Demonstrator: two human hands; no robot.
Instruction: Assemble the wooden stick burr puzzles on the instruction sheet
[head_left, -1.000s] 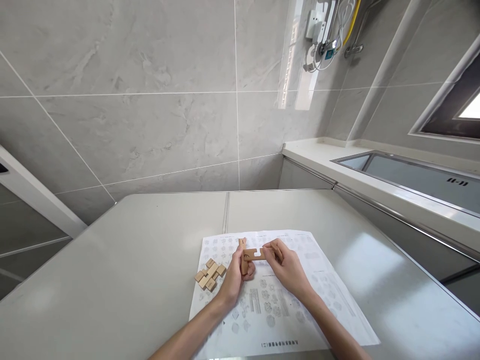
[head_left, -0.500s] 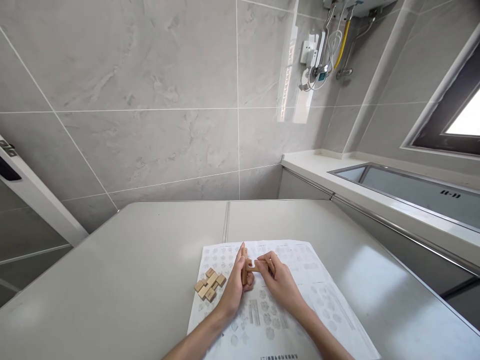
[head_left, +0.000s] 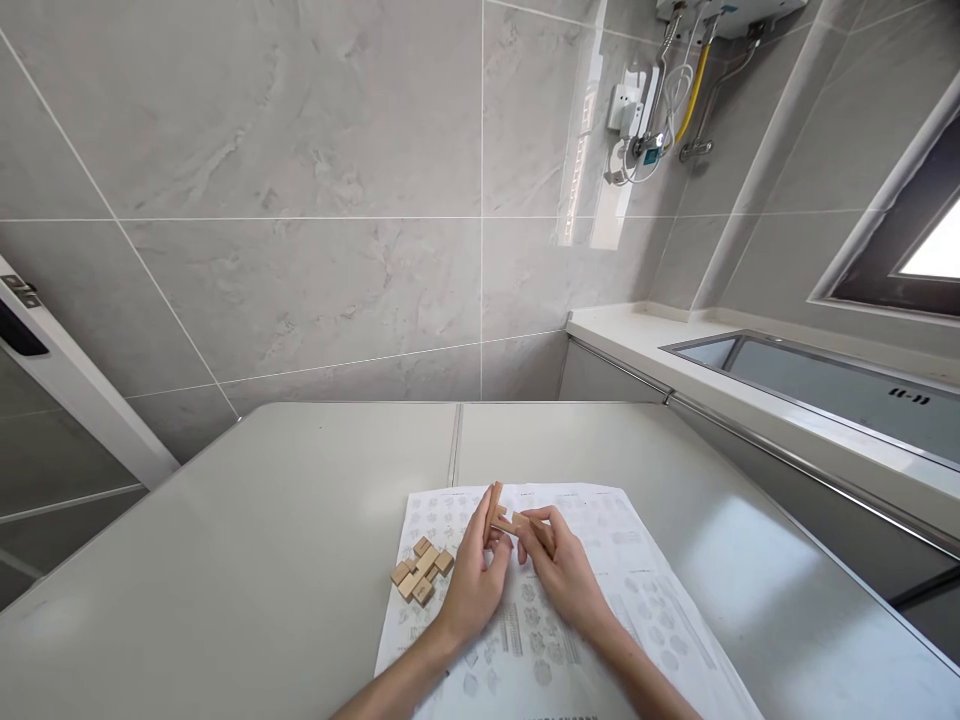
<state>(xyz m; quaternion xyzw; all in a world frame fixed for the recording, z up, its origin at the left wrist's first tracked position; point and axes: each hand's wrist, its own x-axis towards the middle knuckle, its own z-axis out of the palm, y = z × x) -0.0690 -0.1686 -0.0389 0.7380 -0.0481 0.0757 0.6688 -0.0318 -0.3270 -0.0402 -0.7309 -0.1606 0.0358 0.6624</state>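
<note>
My left hand (head_left: 474, 575) is closed around an upright wooden puzzle piece (head_left: 495, 498), its top end showing above the fingers. My right hand (head_left: 566, 575) grips a second wooden puzzle piece (head_left: 543, 537), partly covered by the fingers. A notched bit of wood reaches across the gap between the hands; whether the two pieces interlock there I cannot tell. Left of my left hand lies a cluster of joined wooden blocks (head_left: 424, 568), resting on the edge of a printed paper sheet (head_left: 600, 515). Both hands are over that sheet.
The sheet lies on a pale table (head_left: 315, 520) with a seam. A tiled wall (head_left: 300, 290) stands behind it. At the right is a white counter (head_left: 622, 328) with a sink (head_left: 810, 390). A door frame (head_left: 90, 390) is at the left.
The piece in my left hand has tilted, its top leaning right. My right hand has turned slightly and its piece shows more at an angle. The view has shifted a little.
</note>
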